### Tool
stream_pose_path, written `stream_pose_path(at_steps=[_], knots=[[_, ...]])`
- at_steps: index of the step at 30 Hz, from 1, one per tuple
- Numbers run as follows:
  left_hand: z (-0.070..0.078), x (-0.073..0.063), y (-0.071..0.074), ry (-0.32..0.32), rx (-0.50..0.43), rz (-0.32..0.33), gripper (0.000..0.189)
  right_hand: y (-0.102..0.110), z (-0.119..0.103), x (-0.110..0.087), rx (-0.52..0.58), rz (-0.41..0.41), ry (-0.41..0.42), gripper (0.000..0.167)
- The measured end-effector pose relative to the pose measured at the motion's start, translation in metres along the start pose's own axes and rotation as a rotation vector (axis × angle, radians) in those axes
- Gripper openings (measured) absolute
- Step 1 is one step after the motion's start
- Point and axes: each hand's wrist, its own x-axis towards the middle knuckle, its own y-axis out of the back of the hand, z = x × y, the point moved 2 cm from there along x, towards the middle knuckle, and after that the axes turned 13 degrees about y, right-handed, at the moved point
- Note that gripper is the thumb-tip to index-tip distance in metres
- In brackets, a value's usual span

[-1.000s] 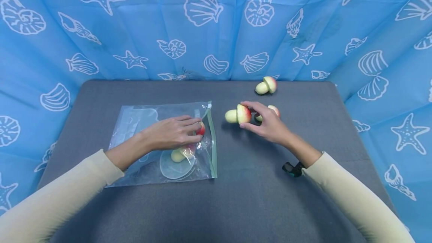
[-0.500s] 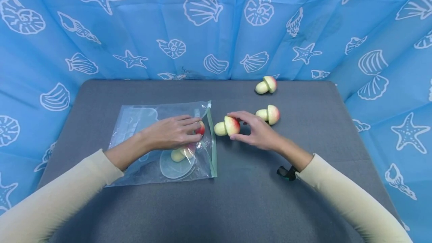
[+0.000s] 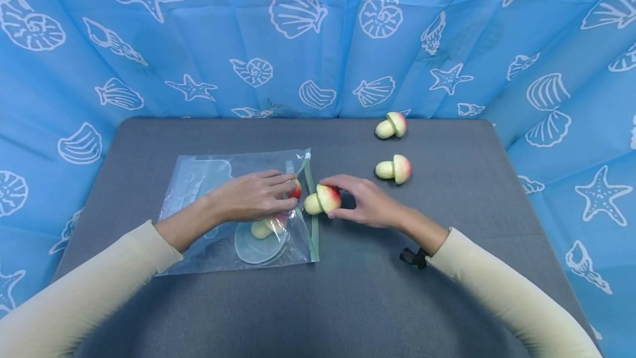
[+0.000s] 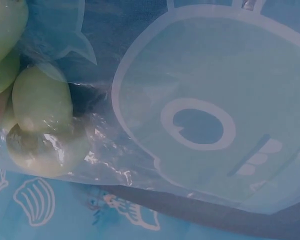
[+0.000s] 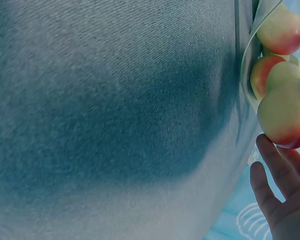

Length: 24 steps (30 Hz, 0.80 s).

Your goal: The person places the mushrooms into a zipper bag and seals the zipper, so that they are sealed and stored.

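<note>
A clear zip bag [image 3: 199, 256] with pale printed shapes lies on the table, its mouth facing right. The left hand [image 3: 250, 196] reaches over it and grips the upper film near the mouth. Inside are toy mushrooms [image 3: 261, 229] with pale stems and red-tinged caps; the left wrist view shows mushrooms [image 4: 42, 100] through the film. Between thumb and fingers, the right hand [image 3: 365, 201] holds another toy mushroom [image 3: 325, 199] by its cap, stem pointing left at the bag's mouth. In the right wrist view this mushroom [image 5: 285, 115] overlaps the parted opening [image 5: 246, 75].
Two more toy mushrooms lie at the table's back right, one mushroom [image 3: 391, 125] near the far edge and another mushroom [image 3: 394, 169] nearer. A dark strap piece [image 3: 413, 258] shows at the right wrist. A blue shell-print curtain [image 3: 318, 43] hangs behind the grey table [image 3: 348, 303].
The right hand has carried its mushroom left and toward the person, up to the bag's mouth, uncovering the mushroom lying behind it. The left hand and bag have stayed in place.
</note>
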Motion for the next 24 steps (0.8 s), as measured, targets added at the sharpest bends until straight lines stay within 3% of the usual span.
stream_pose_path(at_steps=[17, 24], knots=[[0.001, -0.001, 0.0, 0.001, -0.016, 0.028, 0.03, -0.025, -0.006, 0.014, 0.076, -0.145, -0.039, 0.064], [0.001, -0.001, 0.001, 0.011, -0.029, 0.024, 0.027, -0.027, -0.003, 0.012, 0.095, -0.15, -0.075, 0.066]])
